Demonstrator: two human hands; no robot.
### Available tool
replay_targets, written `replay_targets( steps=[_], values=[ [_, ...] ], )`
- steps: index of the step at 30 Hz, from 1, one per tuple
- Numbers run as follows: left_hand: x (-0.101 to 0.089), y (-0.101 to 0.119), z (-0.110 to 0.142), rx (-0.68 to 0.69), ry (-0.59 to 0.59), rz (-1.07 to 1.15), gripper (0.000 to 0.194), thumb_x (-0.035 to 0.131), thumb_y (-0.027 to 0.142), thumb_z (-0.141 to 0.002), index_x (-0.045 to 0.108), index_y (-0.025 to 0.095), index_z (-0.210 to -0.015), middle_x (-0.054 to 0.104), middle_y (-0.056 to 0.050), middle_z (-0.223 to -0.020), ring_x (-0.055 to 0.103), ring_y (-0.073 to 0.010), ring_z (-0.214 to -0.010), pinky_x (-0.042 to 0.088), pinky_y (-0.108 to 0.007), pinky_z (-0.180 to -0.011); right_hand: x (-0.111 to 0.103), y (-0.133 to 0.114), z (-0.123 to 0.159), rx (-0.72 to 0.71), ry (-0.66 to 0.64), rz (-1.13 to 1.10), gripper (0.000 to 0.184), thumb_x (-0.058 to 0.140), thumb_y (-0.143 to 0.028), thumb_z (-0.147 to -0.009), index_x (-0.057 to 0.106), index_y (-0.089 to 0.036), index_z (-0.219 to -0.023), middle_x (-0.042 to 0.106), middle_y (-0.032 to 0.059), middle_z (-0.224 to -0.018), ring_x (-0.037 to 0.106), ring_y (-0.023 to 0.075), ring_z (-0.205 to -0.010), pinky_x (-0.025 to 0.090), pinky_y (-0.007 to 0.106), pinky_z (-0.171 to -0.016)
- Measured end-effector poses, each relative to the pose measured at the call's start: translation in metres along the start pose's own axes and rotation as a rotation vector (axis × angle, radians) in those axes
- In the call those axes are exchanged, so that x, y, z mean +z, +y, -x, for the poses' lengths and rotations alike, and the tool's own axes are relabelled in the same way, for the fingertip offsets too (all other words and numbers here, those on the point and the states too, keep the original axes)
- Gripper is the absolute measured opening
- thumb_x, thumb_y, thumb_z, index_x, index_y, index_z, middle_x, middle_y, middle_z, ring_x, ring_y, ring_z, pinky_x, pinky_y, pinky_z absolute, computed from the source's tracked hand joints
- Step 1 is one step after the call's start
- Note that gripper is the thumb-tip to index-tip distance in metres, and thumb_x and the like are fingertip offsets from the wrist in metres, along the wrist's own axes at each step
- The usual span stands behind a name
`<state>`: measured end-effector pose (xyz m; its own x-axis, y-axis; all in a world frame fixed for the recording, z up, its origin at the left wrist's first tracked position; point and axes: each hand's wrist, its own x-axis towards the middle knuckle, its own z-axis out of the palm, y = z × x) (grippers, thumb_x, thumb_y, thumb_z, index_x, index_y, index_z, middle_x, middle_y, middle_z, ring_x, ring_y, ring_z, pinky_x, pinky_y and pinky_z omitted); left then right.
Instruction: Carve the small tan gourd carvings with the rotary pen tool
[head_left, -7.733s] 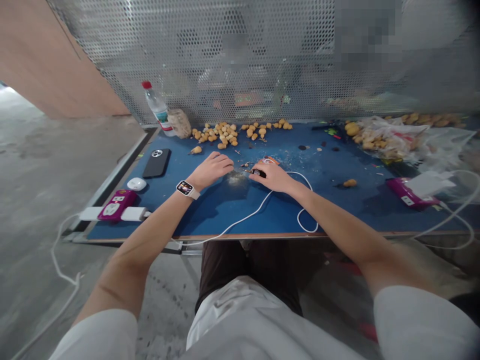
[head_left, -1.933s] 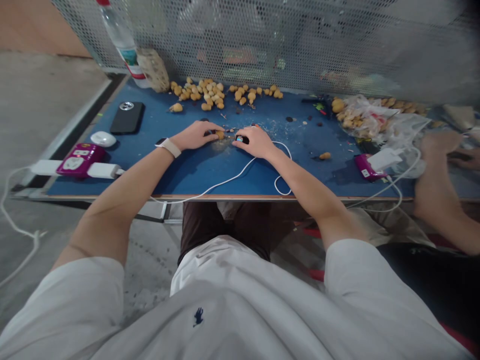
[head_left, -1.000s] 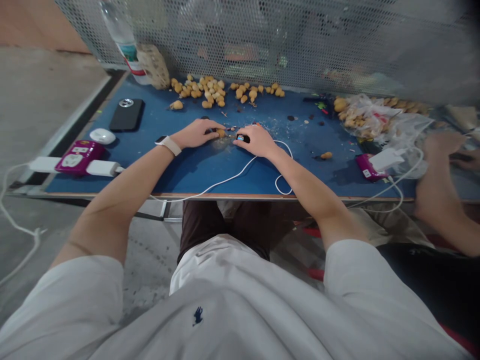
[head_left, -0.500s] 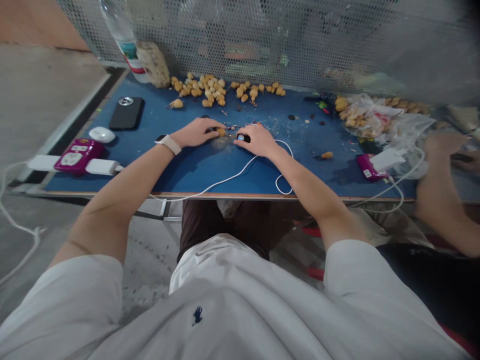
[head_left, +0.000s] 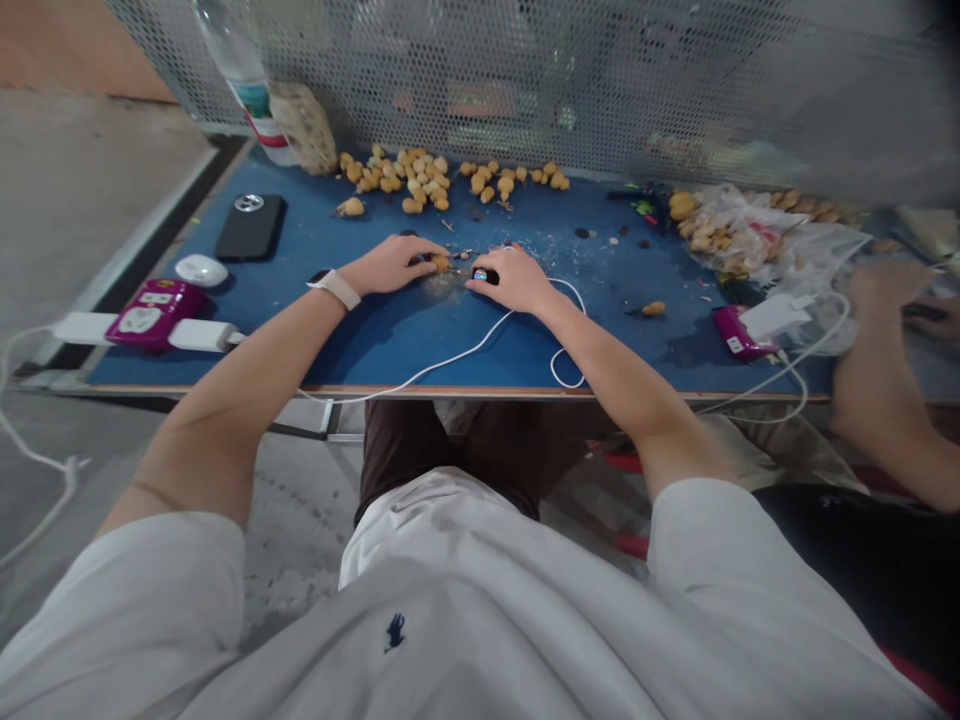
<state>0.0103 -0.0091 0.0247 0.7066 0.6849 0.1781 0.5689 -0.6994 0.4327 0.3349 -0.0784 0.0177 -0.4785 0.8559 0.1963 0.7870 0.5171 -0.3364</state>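
My left hand, with a pale-strapped watch on its wrist, pinches a small yellow-brown gourd between thumb and fingers. Fingers closed, my right hand grips a small black rotary tool with a lit display on its end. A thin metal bit points left from the tool toward the gourd; whether it touches is too small to tell. A white cable runs beneath my right hand and loops on the blue tabletop. Pale dust and shavings lie around both hands.
Several gourds line the back by a perforated metal screen. At left are a bottle, a phone, a white case and a purple power strip. Rightward sit plastic bags, another strip and a co-worker's arm.
Since the oldest frame, my left hand has taken hold of a gourd and my view has tilted down; a co-worker's arm now shows at right. Over the last second, both hands stay nearly still.
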Motion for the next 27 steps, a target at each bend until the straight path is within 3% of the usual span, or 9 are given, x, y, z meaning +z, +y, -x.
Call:
replay_targets(
  steps=[9,27],
  values=[
    [-0.0006,-0.0013,-0.0020,-0.003,-0.012,-0.026,0.059,0.067,0.053,-0.121,0.091,0.029,-0.170,0.092,-0.014,-0.163,0.083,-0.0395,-0.154,0.059,-0.054,-0.144,-0.0013,-0.0006,0.0006,0.010,-0.007,0.001,0.061,0.064,-0.077,-0.125,0.095,-0.029,-0.145,0.090,0.0183,-0.141,0.075,0.0486,-0.139,0.054,0.065,-0.128],
    [0.0007,-0.0047,-0.0018,-0.014,-0.006,-0.006,0.059,0.071,0.054,-0.122,0.091,0.026,-0.170,0.091,-0.015,-0.164,0.084,-0.0418,-0.153,0.060,-0.057,-0.143,-0.0029,0.0001,0.0022,0.014,-0.014,-0.013,0.064,0.063,-0.080,-0.125,0.095,-0.028,-0.144,0.089,0.0186,-0.140,0.075,0.0492,-0.138,0.056,0.066,-0.125]
  ],
)
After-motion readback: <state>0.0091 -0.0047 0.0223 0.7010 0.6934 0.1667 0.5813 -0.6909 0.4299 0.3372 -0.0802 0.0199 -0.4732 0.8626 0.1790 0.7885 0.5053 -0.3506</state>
